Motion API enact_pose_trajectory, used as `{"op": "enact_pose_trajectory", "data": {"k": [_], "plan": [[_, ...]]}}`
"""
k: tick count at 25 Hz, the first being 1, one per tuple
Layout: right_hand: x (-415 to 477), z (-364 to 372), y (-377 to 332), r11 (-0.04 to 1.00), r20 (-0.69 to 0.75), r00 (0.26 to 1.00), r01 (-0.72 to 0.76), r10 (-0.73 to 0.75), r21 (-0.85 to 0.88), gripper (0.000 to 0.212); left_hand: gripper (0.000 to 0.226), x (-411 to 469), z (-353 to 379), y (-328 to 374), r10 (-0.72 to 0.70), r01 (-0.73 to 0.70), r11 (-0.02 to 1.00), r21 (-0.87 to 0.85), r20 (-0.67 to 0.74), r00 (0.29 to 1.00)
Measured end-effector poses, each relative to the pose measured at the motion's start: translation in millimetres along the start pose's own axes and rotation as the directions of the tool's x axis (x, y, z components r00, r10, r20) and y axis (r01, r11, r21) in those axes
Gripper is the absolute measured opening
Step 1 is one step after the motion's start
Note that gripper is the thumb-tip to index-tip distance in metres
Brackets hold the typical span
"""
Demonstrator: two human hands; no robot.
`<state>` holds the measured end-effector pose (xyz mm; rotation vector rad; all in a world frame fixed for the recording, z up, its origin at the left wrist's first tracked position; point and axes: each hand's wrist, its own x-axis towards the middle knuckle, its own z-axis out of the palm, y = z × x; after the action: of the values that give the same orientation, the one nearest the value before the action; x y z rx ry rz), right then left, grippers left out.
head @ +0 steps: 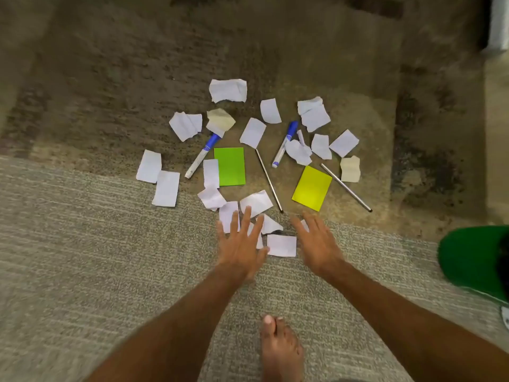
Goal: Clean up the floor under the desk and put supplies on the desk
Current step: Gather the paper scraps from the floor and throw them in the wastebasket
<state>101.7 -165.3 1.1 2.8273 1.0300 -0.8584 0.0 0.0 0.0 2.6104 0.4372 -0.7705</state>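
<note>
White paper scraps [228,90] lie scattered on the carpet [82,244] ahead of you. Among them are a blue marker [202,155] beside a green pad [230,166], a second marker [282,144], a yellow pad [312,188] and two thin silver rods [269,181]. Your left hand [242,244] and right hand [316,241] spread loose-fingered over the nearest scraps, grasping nothing; contact unclear.

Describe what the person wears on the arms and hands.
No gloves, rings or watch show on the left hand or right hand. The left forearm and right forearm are bare, with no sleeve in the frame.
</note>
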Motion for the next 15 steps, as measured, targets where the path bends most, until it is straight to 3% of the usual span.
{"op": "enact_pose_trajectory", "data": {"k": [2,6,8,12,15], "plan": [[-5,3,1,1.000,0.041,0.999,-0.026,0.026,-0.009,0.083,0.073,-4,10,5,-0.010,0.010,1.000,0.003,-0.006,1.000],[4,14,12,0.997,-0.023,0.998,-0.055,0.054,-0.045,0.069,0.067,0,35,9,-0.010,0.010,1.000,-0.002,-0.077,0.997],[7,17,21,0.998,-0.036,0.998,-0.059,0.060,0.028,0.061,0.069,4,41,6,-0.001,0.003,1.000,0.019,-0.118,0.993],[1,17,23,0.987,-0.170,0.984,0.080,-0.056,0.140,0.042,0.067,6,43,0,0.067,-0.075,0.997,-0.020,-0.280,0.958],[-5,19,2,0.968,-0.177,0.967,0.211,-0.185,0.138,0.043,0.066,3,34,-7,0.089,-0.091,0.996,0.002,-0.230,0.969]]}}
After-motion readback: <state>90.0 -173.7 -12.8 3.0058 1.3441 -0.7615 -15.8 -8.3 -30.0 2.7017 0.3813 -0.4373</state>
